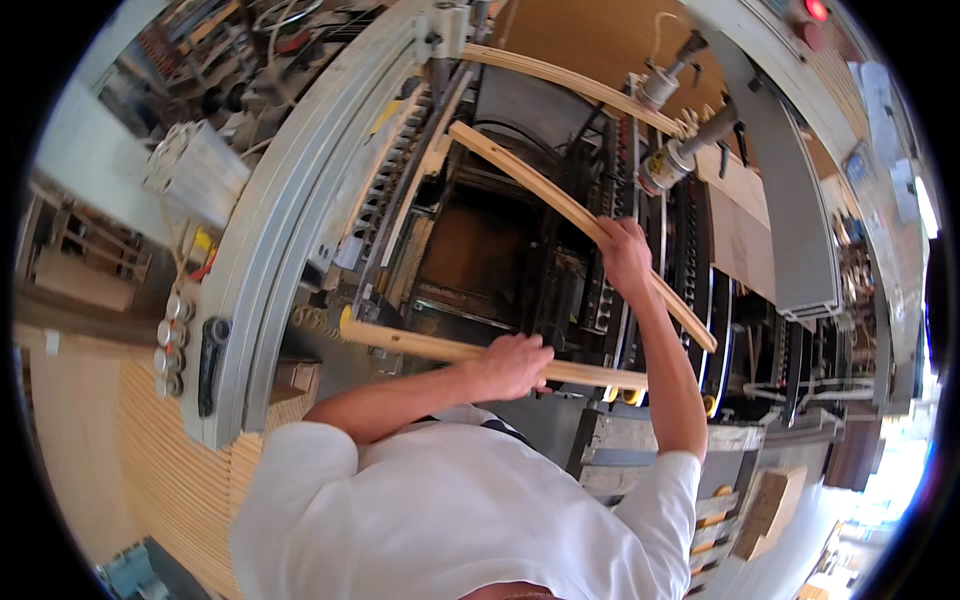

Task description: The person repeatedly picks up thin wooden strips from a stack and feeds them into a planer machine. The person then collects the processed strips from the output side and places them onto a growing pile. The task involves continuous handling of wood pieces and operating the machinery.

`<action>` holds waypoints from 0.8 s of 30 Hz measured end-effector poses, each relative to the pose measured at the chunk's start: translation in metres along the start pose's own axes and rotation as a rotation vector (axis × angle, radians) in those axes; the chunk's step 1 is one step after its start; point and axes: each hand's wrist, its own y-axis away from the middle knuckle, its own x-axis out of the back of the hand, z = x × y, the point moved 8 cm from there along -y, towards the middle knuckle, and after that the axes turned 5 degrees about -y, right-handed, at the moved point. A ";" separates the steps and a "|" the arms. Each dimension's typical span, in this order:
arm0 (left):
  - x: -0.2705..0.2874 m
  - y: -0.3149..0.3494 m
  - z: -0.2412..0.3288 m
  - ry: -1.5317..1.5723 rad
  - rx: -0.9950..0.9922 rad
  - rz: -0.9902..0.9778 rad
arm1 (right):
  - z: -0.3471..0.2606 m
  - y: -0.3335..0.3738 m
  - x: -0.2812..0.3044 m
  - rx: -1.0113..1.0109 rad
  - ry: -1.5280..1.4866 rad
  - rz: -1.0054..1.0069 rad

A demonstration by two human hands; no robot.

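Note:
My left hand [512, 367] is closed round a long pale wooden strip [420, 345] that lies across the front of a machine, close to my body. One small dark mark shows near that strip's left end. With my right hand [628, 260] I grip a second wooden strip [530, 180], which slants over the machine bed from upper left to lower right. Its upper end has a small hole. A third wooden strip [560, 75] lies across the far side of the machine, apart from both hands. My fingers partly cover the two gripped strips.
A thick metal beam [300, 200] borders the machine on the left, with round knobs [172, 345] at its near end. Metal cylinders [690, 150] jut in at the far right, beside a grey housing [800, 220]. Stacked boards [170, 450] stand at the lower left.

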 end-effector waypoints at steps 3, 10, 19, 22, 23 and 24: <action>0.002 0.031 0.002 0.046 0.101 -0.009 | 0.001 -0.064 -0.054 0.117 0.011 -0.012; 0.026 0.119 -0.004 0.077 0.436 0.051 | 0.037 -0.155 -0.101 0.131 0.410 0.018; 0.019 0.279 -0.014 0.320 0.920 0.334 | 0.042 -0.181 -0.109 0.190 0.403 0.014; 0.010 0.334 -0.005 0.350 1.132 0.424 | 0.030 -0.176 -0.111 0.174 0.379 -0.008; 0.005 0.352 -0.005 0.359 1.171 0.457 | 0.031 -0.175 -0.108 0.162 0.382 -0.003; 0.000 0.369 -0.004 0.369 1.209 0.488 | 0.031 -0.175 -0.106 0.150 0.385 0.003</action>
